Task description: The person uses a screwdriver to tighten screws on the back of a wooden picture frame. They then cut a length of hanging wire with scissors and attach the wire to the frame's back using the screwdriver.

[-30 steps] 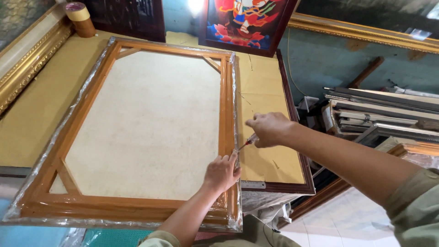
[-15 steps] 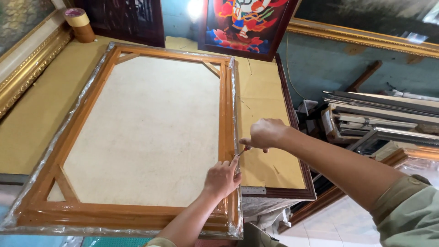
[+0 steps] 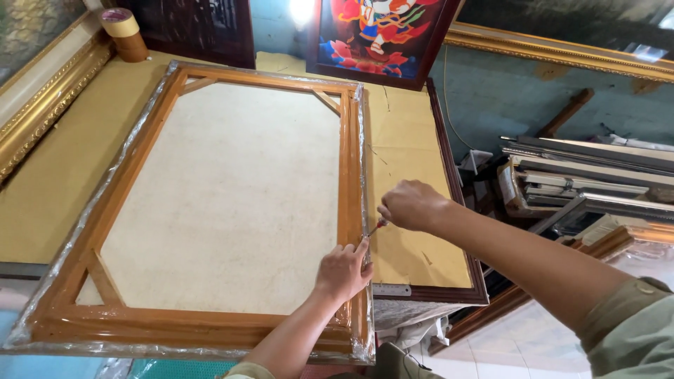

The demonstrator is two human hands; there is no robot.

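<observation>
Head view: my left hand (image 3: 342, 270) presses flat, fingers spread, on the right rail of the wooden picture frame (image 3: 349, 161), which lies face down on the table (image 3: 56, 189). My right hand (image 3: 411, 205) pinches a small red-handled blade (image 3: 377, 226) at the clear plastic wrap (image 3: 363, 140) — I judge the cutting barely begun, since wrap covers all 4 edges.

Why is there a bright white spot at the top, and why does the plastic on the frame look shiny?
Head view: the white spot is a light blown out at the top edge; the clear plastic wrap round the wooden frame glints with that light; the left hand and right hand look sharp, with soft shadows beneath.
</observation>
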